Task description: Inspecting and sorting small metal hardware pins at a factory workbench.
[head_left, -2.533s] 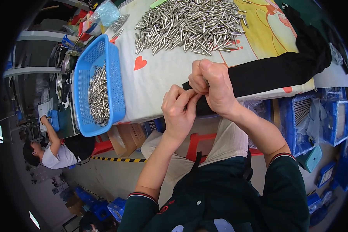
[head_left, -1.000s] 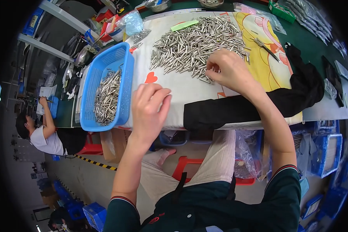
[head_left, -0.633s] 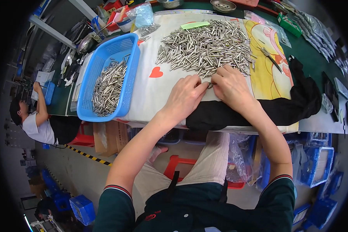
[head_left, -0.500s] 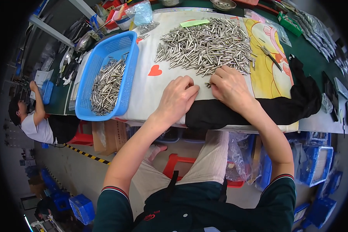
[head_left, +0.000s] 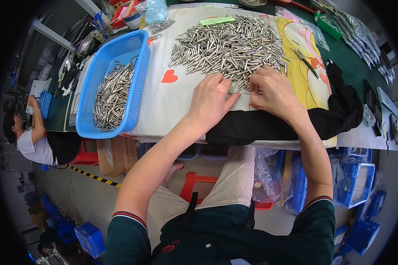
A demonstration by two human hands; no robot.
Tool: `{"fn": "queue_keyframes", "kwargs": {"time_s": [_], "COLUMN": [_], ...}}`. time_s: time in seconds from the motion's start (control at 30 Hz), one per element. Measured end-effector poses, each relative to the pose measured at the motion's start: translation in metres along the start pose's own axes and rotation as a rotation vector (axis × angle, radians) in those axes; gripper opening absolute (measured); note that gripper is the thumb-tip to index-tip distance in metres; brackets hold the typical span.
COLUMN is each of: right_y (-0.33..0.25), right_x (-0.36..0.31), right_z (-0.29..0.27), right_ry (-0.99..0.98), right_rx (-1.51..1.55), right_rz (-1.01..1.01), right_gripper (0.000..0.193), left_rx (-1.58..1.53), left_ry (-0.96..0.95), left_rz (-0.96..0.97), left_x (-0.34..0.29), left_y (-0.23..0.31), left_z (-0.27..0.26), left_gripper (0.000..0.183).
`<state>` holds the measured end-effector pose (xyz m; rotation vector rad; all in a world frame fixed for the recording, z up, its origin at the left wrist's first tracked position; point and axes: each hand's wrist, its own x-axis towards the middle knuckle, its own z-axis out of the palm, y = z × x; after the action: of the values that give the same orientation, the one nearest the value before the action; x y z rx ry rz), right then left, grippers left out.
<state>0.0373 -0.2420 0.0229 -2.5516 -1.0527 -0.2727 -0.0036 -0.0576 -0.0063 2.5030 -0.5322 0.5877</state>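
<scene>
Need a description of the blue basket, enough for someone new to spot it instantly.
Start from the white cloth covering the table, with its heap of loose metal pins in the middle. Go to the cloth's left edge: the blue basket sits there, left of the left hand. It is the only blue latticed plastic container on the tabletop, partly filled with the same pins.

Green-topped work table (head_left: 353, 66), spread with a white printed cloth (head_left: 181, 95). On the cloth: heap of small metal pins (head_left: 227, 46), blue plastic basket (head_left: 90, 88) partly filled with the same pins, black fabric (head_left: 261, 126) along the near edge.
</scene>
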Motion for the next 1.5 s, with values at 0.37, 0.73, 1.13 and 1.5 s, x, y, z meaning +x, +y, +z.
{"fn": "queue_keyframes", "kwargs": {"time_s": [0.37, 0.73, 1.13, 1.5], "right_y": [0.006, 0.000, 0.003, -0.002], "right_x": [-0.014, -0.017, -0.007, -0.008], "right_z": [-0.009, 0.001, -0.002, 0.002], "right_ry": [-0.019, -0.041, -0.056, -0.030], "right_rx": [-0.169, -0.244, -0.326, -0.339], "right_rz": [-0.060, -0.082, 0.002, -0.167], "right_gripper": [0.007, 0.009, 0.005, 0.005], "left_rx": [0.367, 0.342, 0.290, 0.135], "left_ry": [-0.056, -0.170, -0.063, 0.001], "left_rz": [0.253, 0.123, 0.145, 0.090], "left_x": [0.002, -0.003, -0.001, 0.015], "left_y": [-0.008, -0.005, -0.019, -0.023], "left_z": [-0.006, -0.013, -0.022, -0.013], "left_gripper": [0.010, 0.012, 0.007, 0.003]}}
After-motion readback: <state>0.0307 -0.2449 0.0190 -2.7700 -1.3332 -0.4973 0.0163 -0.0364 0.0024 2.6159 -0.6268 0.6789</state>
